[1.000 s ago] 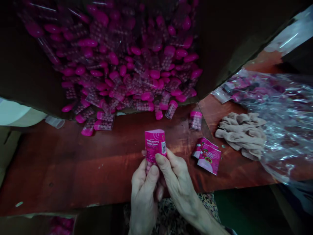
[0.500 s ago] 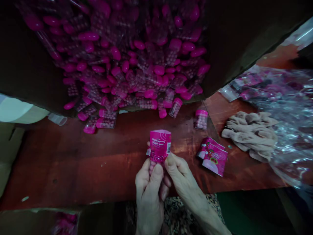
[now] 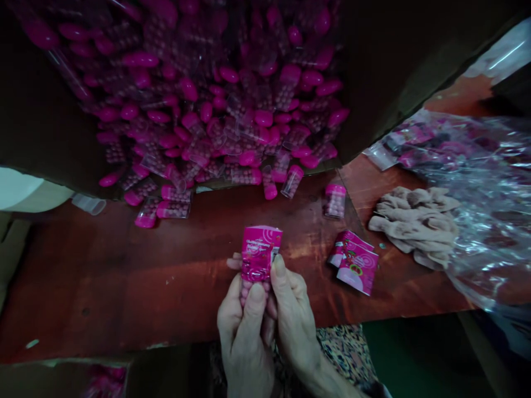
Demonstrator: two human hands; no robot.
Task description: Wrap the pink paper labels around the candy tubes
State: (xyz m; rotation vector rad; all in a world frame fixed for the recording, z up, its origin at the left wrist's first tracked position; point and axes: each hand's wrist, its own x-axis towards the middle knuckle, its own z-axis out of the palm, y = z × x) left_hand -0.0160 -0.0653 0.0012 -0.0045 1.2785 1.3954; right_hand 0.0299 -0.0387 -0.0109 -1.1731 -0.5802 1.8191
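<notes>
Close to the table's front edge, my left hand (image 3: 245,326) is closed round a small clear jar of pink candy balls (image 3: 248,288), thumb across its front. A pink printed sleeve (image 3: 260,251) covers the upper part of the jar, standing up past my fingers. My right hand (image 3: 292,315) pinches the sleeve's right edge, with the thumb in front and fingers partly hidden behind. To the right lie several loose flat printed sleeves (image 3: 357,268), overlapping. One capped candy jar (image 3: 334,201) stands upright behind them.
A large carton (image 3: 373,99) tipped toward me spills many pink-capped jars onto the red table (image 3: 124,282). Grey cloth gloves (image 3: 417,224) and a clear plastic bag (image 3: 489,221) with pink pieces lie right. A clear empty tube (image 3: 88,203) lies left.
Both hands have shifted slightly left and down in view with the jar, as the whole scene moved left. The right thumb has slid a little up the sleeve's edge, and the sleeve sits straighter.
</notes>
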